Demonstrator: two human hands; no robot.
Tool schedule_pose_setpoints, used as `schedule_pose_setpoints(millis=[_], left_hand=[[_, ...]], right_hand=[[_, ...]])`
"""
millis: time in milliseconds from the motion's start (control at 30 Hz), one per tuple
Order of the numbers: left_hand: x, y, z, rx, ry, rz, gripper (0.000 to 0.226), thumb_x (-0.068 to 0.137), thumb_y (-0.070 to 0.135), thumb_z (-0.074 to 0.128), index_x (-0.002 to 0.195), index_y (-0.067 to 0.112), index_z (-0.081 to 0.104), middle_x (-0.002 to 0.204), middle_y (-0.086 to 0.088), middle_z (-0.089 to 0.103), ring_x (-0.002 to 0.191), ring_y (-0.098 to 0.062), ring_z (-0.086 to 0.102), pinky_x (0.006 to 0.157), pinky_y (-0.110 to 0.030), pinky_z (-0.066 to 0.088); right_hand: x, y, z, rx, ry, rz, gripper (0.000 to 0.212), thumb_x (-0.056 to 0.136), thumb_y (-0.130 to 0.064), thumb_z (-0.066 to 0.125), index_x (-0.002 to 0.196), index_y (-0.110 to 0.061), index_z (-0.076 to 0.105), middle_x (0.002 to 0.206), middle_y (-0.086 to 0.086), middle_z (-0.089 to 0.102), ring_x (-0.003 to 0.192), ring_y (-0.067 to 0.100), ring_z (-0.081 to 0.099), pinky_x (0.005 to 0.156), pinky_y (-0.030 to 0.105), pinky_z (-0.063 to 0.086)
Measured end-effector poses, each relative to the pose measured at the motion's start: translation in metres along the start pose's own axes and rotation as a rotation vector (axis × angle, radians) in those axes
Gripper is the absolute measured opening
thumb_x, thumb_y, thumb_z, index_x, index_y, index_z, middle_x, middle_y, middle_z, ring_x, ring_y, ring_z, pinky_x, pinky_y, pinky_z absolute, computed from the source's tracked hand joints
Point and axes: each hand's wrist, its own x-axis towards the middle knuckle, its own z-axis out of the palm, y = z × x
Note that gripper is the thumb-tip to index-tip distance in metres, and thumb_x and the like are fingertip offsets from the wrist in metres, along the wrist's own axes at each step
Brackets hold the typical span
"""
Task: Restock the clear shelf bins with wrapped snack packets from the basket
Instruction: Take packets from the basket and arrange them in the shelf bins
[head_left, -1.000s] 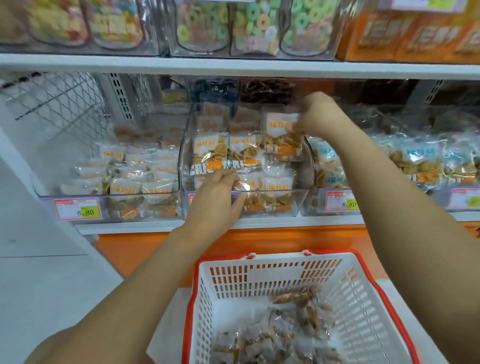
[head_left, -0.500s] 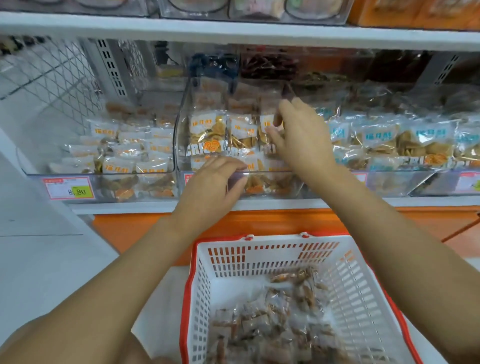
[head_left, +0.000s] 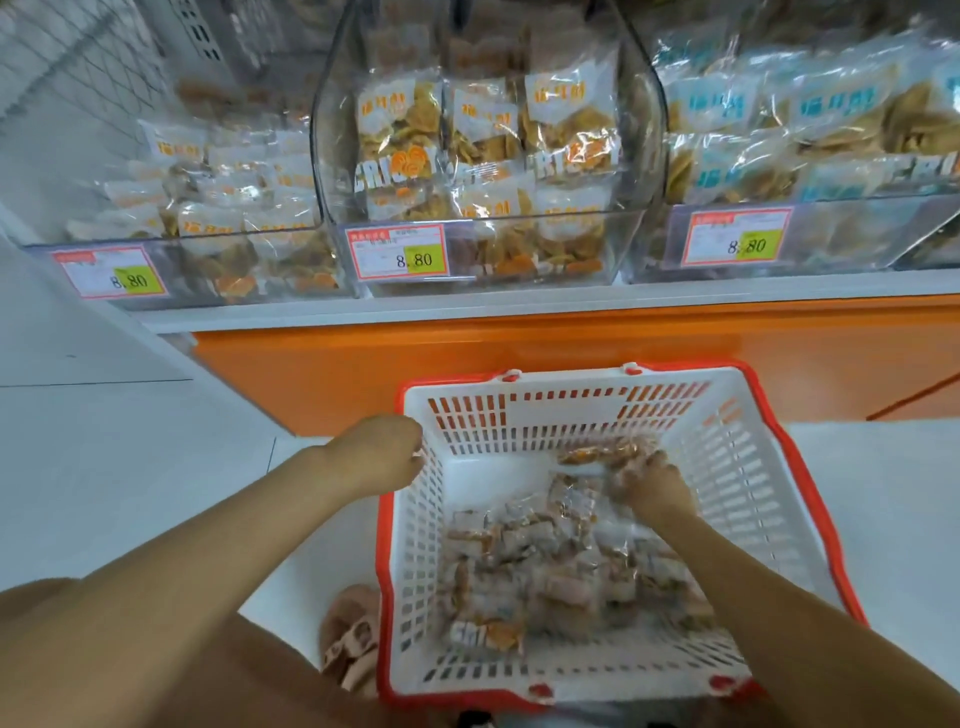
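Shop aisle, shelf bins (head_left: 483, 156) of snacks, price tags (head_left: 397, 253)

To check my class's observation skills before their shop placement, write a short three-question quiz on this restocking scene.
1. True or false: the right hand is inside the basket.
2. The packets in the right bin carry lettering that is: A orange, B blue, C green.
3. Fill in: the price tag on the middle bin reads ___.
Key: 1 true; 2 B; 3 8.80.
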Motion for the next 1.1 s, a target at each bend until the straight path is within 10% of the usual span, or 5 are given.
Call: schedule_pose_setpoints(millis=[333, 533, 767, 1100], left_hand=[[0.007, 0.000, 0.000, -0.043, 0.045, -0.049, 0.033, 0.097, 0.033, 0.046, 0.112, 0.009, 0.064, 0.111, -0.007, 0.065, 0.100, -0.022, 0.060, 0.084, -0.033, 0.051], [0.006, 0.016, -0.015, -0.460, 0.111, -0.060, 0.030, 0.095, 0.031, 0.053, 0.084, 0.006, 0.067, 0.090, -0.017, 0.066, 0.077, -0.027, 0.062, 0.077, -0.032, 0.052], [-0.004, 0.039, -0.020, -0.887, -0.159, -0.134, 0.029, 0.095, 0.027, 0.056, 0.107, 0.003, 0.067, 0.098, -0.008, 0.071, 0.086, -0.017, 0.068, 0.085, -0.029, 0.052], [-0.013, 0.037, -0.006, -0.892, -0.329, -0.152, 0.016, 0.096, 0.024, 0.053, 0.088, 0.010, 0.056, 0.089, -0.011, 0.053, 0.074, -0.019, 0.051, 0.063, -0.019, 0.039]], right_hand=[[0.014, -0.004, -0.001, -0.003, 0.002, 0.072, 0.030, 0.091, -0.032, 0.062, 0.075, -0.008, 0.058, 0.063, 0.003, 0.055, 0.055, 0.014, 0.050, 0.048, 0.024, 0.039], [-0.009, -0.054, -0.052, -0.157, -0.129, -0.103, 0.019, 0.078, -0.015, 0.073, 0.092, -0.003, 0.070, 0.083, 0.005, 0.066, 0.071, 0.017, 0.060, 0.062, 0.025, 0.046], [-0.069, -0.102, -0.085, -0.133, -0.132, -0.413, 0.008, 0.080, -0.015, 0.074, 0.085, -0.013, 0.068, 0.079, -0.002, 0.061, 0.072, 0.012, 0.055, 0.065, 0.022, 0.042], [-0.059, -0.044, -0.022, 0.072, -0.466, -0.230, 0.006, 0.080, -0.007, 0.072, 0.077, -0.010, 0.067, 0.073, -0.002, 0.063, 0.062, 0.008, 0.058, 0.070, 0.024, 0.055]])
